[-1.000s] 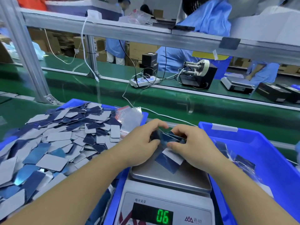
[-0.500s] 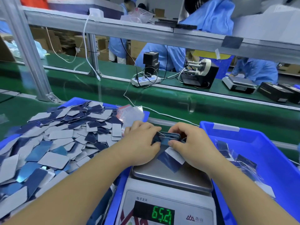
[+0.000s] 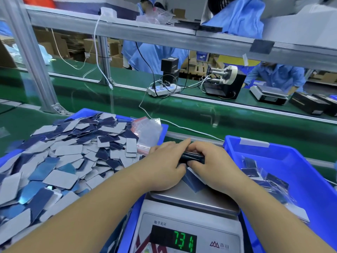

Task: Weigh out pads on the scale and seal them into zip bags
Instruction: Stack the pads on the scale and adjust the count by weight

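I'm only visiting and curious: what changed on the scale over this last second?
Both hands, left hand and right hand, squared the stack of pads between them; the scale display changed from 06 to roughly 73. The pad heap stayed put.

Both hands crowd the scale (image 3: 193,201) pan. The heaped pad bin (image 3: 120,114) hems it on the left, the blue bin (image 3: 284,152) on the right. Beyond, the green belt (image 3: 237,115) lies open beneath the shelf rail (image 3: 164,33).
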A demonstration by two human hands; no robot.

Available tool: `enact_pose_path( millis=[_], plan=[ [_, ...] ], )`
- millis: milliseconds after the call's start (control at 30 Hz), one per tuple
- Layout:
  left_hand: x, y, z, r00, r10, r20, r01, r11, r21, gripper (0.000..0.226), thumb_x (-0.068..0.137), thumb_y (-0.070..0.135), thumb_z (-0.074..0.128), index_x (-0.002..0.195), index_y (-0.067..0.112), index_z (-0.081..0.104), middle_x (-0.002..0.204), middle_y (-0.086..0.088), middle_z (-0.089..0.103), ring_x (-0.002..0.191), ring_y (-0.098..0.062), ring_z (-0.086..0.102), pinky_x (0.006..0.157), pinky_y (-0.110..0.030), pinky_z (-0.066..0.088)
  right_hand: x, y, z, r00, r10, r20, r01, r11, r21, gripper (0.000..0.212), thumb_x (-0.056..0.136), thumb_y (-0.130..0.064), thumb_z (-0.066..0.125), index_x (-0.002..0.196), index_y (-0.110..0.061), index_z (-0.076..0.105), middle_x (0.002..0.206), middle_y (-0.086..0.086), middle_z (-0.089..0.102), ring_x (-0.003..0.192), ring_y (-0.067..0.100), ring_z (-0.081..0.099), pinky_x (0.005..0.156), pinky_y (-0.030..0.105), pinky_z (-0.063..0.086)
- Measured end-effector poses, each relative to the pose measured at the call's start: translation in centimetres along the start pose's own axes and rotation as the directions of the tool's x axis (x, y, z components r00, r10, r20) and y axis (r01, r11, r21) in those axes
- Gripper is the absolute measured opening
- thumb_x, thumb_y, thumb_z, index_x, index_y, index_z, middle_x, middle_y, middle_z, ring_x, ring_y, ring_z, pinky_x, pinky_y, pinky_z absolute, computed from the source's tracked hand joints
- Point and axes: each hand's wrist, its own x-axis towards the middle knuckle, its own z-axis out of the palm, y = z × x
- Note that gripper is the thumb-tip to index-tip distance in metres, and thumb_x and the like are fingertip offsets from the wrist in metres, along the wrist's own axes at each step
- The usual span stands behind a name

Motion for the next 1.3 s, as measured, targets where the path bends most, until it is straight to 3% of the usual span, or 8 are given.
enact_pose_path(
  millis=[100,233,333,467,700,900,1133,1300],
  plan=[
    [0.1,0.4,0.4,0.999,0.022,-0.040,-0.022,1.000,-0.021,0.043,0.094,0.023,0.047,0.135,0.032,0.039,0.128,0.009,0.055,0.124,-0.014,0.041,0.102,-0.036,0.029,0.1,-0.2,0.1,1.000,-0.022,0.015,0.022,1.000,-0.021,0.034,0.086,-0.010,0.063,0.108,-0.034,0.067,0.104,-0.019,0.068,0.101,0.002,0.058,0.088,0.020,0.043],
    [0.1,0.6,-0.2,0.981,0.048,-0.190,-0.066,0.994,-0.090,0.046,0.091,0.024,0.059,0.135,0.037,0.050,0.124,0.015,0.063,0.118,-0.014,0.052,0.103,-0.039,0.039,-0.1,-0.5,-0.4,0.994,0.014,-0.106,0.001,0.991,0.134,0.037,0.081,-0.006,0.068,0.093,-0.040,0.061,0.092,-0.033,0.065,0.091,-0.009,0.059,0.074,0.004,0.039],
    [0.1,0.1,-0.7,0.965,0.005,-0.263,-0.061,0.976,-0.208,0.039,0.091,0.015,0.065,0.126,0.032,0.065,0.115,0.013,0.071,0.108,-0.008,0.060,0.097,-0.025,0.043,-0.3,-0.5,-0.6,0.997,0.054,-0.057,-0.045,0.987,0.155,0.032,0.082,-0.015,0.073,0.095,-0.039,0.057,0.092,-0.033,0.063,0.087,-0.007,0.058,0.071,0.006,0.041],
    [0.1,-1.2,-1.0,0.975,-0.104,-0.195,0.058,0.972,-0.229,0.025,0.091,0.023,0.069,0.113,0.034,0.070,0.103,0.010,0.072,0.096,-0.007,0.063,0.087,-0.019,0.045,-0.3,-0.1,-1.2,0.994,0.102,0.040,-0.107,0.983,0.152,0.041,0.081,-0.009,0.066,0.100,-0.045,0.056,0.093,-0.022,0.064,0.087,-0.004,0.059,0.069,0.010,0.045],
    [-0.2,-1.8,-1.8,0.984,-0.101,-0.148,0.055,0.957,-0.285,0.017,0.091,0.023,0.069,0.088,0.040,0.069,0.089,0.014,0.070,0.084,-0.002,0.059,0.071,-0.009,0.043,-0.1,0.7,-3.2,0.953,0.247,-0.173,-0.174,0.919,0.353,0.043,0.079,0.014,0.061,0.079,-0.029,0.070,0.077,-0.019,0.071,0.069,-0.003,0.063,0.062,0.010,0.047],
    [-0.3,-1.2,-1.3,0.982,-0.027,-0.185,-0.026,0.960,-0.277,0.024,0.089,0.021,0.074,0.096,0.043,0.068,0.089,0.023,0.071,0.086,0.004,0.062,0.074,-0.004,0.041,0.0,0.1,-2.5,0.933,0.353,0.074,-0.272,0.553,0.787,0.031,0.085,0.019,0.059,0.089,-0.008,0.074,0.084,0.007,0.074,0.073,0.017,0.066,0.066,0.024,0.055],
    [-0.2,-1.3,-1.2,0.988,-0.023,-0.152,-0.027,0.948,-0.317,0.032,0.090,0.021,0.074,0.115,0.040,0.065,0.098,0.015,0.073,0.088,0.000,0.064,0.081,-0.014,0.047,-0.2,-0.1,-1.8,0.967,0.228,0.110,-0.248,0.942,0.228,0.040,0.091,-0.010,0.058,0.082,-0.045,0.076,0.075,0.004,0.072,0.060,0.011,0.052,0.060,0.027,0.044],
    [-0.1,-1.6,-1.4,0.986,-0.032,-0.166,-0.020,0.953,-0.301,0.010,0.088,0.021,0.076,0.089,0.029,0.072,0.098,0.006,0.062,0.081,-0.011,0.060,0.082,-0.027,0.049,-0.1,0.3,-2.5,0.977,0.213,0.004,-0.210,0.959,0.191,0.032,0.092,-0.011,0.059,0.078,-0.036,0.072,0.076,-0.027,0.069,0.070,-0.002,0.061,0.058,0.008,0.043]
  ],
)
